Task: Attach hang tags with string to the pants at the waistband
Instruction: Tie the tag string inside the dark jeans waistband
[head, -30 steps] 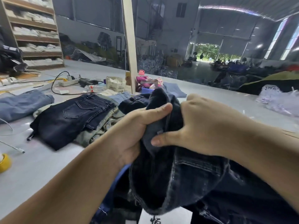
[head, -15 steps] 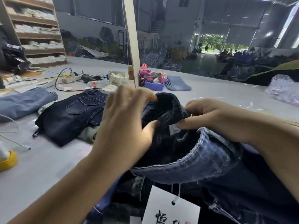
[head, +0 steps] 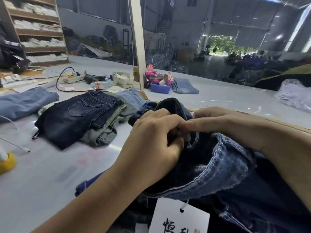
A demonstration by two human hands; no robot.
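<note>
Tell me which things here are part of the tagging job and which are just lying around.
In the job: dark jeans, held by left hand and right hand; white hang tag.

Lying about: folded jeans pile, power strip, blue tub, yellow tape roll.

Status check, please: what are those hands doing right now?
Left hand and right hand both pinching dark denim pants waistband. White paper hang tag dangling below on string. Nothing obstructing.

Grey table (head: pixel 50 174): folded jeans (head: pixel 74 118) stacked left of hands; blue bin (head: pixel 159 88), power strip (head: pixel 73 79) beyond; tape roll (head: pixel 7 163) far left.
</note>
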